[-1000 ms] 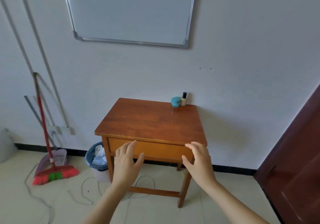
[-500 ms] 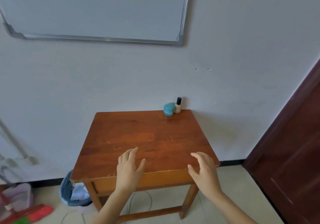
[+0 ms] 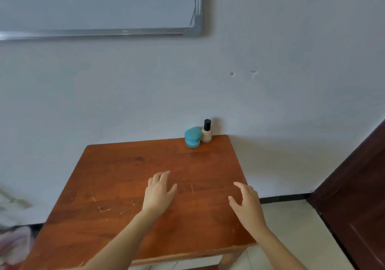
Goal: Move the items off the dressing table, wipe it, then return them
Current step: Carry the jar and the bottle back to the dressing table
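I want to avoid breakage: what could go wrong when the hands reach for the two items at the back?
1. The small bottle with a black cap is upright and narrow; it may tip over.
2. It stands close beside the teal case, so lifting one could knock the other.
3. Both sit near the table's back right corner; a push could send them off.

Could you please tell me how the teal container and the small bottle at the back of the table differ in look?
The teal container is squat, wide and one colour throughout; the small bottle is taller, narrower and cream with a black cap. The container has a flat lid; the bottle ends in a thin neck. The container sits left and slightly nearer; the bottle is closer to the wall. Both stand upright, side by side, at the far right corner of the table.
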### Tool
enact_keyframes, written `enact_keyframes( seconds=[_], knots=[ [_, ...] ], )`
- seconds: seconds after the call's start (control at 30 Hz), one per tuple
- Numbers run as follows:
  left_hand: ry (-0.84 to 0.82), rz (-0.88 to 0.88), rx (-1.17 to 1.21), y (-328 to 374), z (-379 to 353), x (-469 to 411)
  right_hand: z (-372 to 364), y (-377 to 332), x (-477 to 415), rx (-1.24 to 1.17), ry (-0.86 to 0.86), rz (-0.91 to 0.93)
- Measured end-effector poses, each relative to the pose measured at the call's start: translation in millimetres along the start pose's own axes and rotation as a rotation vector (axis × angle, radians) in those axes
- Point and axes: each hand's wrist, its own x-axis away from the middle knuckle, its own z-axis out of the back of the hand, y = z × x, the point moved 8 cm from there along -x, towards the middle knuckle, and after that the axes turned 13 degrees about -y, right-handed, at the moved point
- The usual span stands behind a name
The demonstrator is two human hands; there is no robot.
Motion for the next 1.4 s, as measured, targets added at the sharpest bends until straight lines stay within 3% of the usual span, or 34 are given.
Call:
enact_keyframes(
  seconds=[0.23, 0.43, 0.7, 0.9, 1.2, 1.4],
  knots=[
    [-0.107, 0.131, -0.011, 5.5, -47.2, -46.1, -4.2, 12.9, -79.2, 0.025, -0.138, 0.072],
    [-0.038, 0.214, -0.026, 4.3, -36.8, -79.1, -13.2, -1.2, -124.8, 0.013, -0.151, 0.14],
    [0.014, 0.094, 0.043, 49.7, -25.0, -147.0, 0.0, -24.9, -209.1, -0.182, -0.076, 0.183],
    [0.05, 0.105, 0.073, 55.5, -20.9, -194.8, -12.8, -32.9, -264.5, -0.359, -0.102, 0.179],
    [0.086, 0.134, 0.197, 49.1, -32.9, -226.7, -25.3, -26.0, -287.7, -0.326, -0.169, 0.169],
    [0.11, 0.101, 0.282, 47.9, -31.9, -199.4, -7.4, -30.7, -264.2, -0.334, -0.244, 0.2]
  ],
)
